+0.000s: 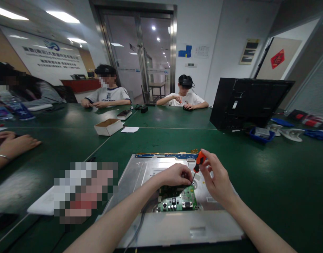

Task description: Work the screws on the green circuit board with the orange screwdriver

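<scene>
Green tabletop (156, 140) fills the lower and middle parts of the head view, with glass doors (140, 52) at twelve o'clock beyond it, one seated person (108, 93) at ten o'clock and another person (193, 98) between one and two. A black monitor (248, 102) stands between two and three o'clock, and an open white box (108, 128) sits at nine. At six o'clock, a silvery metal panel (214, 228) lies on the table, a blue strip (156, 155) along its far edge and a green circuit board (181, 203) on its middle. The left forearm reaches in from between seven and eight o'clock, and the left hand (178, 174) arches back-up over the board's far edge, its fingers curled down beside the tip of the screwdriver (200, 159); whether they pinch anything there, I cannot tell. The right forearm rises from between four and five o'clock, and the right hand (216, 175) is raised, its thumb and fingertips grasping the screwdriver's orange-and-black handle. That tool slants, handle toward one o'clock, its shaft running down to the far right corner of the circuit board.
</scene>
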### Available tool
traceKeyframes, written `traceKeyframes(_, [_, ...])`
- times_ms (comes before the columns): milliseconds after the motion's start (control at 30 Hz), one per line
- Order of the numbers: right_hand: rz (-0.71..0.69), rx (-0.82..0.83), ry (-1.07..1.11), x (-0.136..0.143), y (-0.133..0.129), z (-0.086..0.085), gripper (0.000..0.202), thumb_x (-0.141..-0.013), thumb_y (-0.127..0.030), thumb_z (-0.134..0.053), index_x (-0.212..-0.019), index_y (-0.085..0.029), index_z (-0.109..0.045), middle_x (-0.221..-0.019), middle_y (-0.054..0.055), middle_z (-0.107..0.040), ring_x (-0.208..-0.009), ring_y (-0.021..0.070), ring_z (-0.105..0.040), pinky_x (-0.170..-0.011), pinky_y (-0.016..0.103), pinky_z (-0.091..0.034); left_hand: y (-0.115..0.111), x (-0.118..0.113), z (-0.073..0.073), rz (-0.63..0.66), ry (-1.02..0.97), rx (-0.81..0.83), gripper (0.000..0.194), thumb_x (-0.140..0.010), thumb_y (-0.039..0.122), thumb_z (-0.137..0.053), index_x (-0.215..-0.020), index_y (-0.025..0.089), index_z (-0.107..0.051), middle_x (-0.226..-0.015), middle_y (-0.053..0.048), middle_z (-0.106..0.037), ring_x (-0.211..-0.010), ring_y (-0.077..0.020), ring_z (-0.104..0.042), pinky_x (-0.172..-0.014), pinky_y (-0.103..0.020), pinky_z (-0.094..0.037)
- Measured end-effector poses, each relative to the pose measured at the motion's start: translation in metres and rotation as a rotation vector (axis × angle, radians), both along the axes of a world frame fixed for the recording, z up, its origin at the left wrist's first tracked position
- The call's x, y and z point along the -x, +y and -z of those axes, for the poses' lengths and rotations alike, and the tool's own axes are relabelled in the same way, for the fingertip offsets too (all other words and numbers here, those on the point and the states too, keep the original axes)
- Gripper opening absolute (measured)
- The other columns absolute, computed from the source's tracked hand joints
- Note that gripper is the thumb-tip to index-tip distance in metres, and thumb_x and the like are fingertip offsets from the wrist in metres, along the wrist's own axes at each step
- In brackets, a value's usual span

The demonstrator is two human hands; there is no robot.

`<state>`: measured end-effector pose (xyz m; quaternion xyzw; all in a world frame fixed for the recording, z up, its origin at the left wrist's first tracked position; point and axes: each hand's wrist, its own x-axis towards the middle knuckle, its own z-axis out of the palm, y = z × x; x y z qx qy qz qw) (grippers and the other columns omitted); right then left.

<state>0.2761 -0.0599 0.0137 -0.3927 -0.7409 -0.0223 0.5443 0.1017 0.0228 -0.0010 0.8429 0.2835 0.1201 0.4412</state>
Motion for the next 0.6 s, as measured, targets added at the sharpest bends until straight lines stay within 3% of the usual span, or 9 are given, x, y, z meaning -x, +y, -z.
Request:
traceKeyframes(233, [0.062,-0.021,0.057,-0.005,0.005,0.01,0.046,-0.095,-0.026,-0.061,-0.136,-0.025,-0.04,-0.083,0.0,-0.063,-0.052,0.0123,-0.06,-0.042,0.021,-0.051,0.001,0.0,0.002,0.004,0.009,0.005,0.007,-0.074,0.01,-0.07,-0.077,0.015,-0.074,-0.069,0.003,-0.063,-0.066,-0.0127,-0.055,-0.066,-0.021,-0.042])
traceKeyframes(400, [0.05,-0.051,0.04,-0.004,0.005,0.008,0.038,-0.096,-0.023,-0.059,-0.13,-0.027,-0.043,-0.093,0.002,-0.062,-0.058,0.0114,-0.061,-0.044,0.02,-0.051,0.002,0.0,0.003,0.005,0.006,0.0,0.006,-0.074,0.011,-0.071,-0.078,0.014,-0.074,-0.07,0.002,-0.064,-0.067,-0.013,-0.056,-0.065,-0.021,-0.042])
traceKeyframes(600, [-0.013,-0.021,0.003,0.0,0.0,0.0,0.04,-0.101,-0.018,-0.047,-0.139,-0.03,-0.044,-0.101,0.005,-0.063,-0.066,0.0142,-0.065,-0.049,0.024,-0.055,0.001,0.0,0.002,0.001,0.004,-0.006,0.005,-0.075,0.011,-0.07,-0.076,0.015,-0.074,-0.067,0.003,-0.062,-0.066,-0.0124,-0.056,-0.065,-0.02,-0.042])
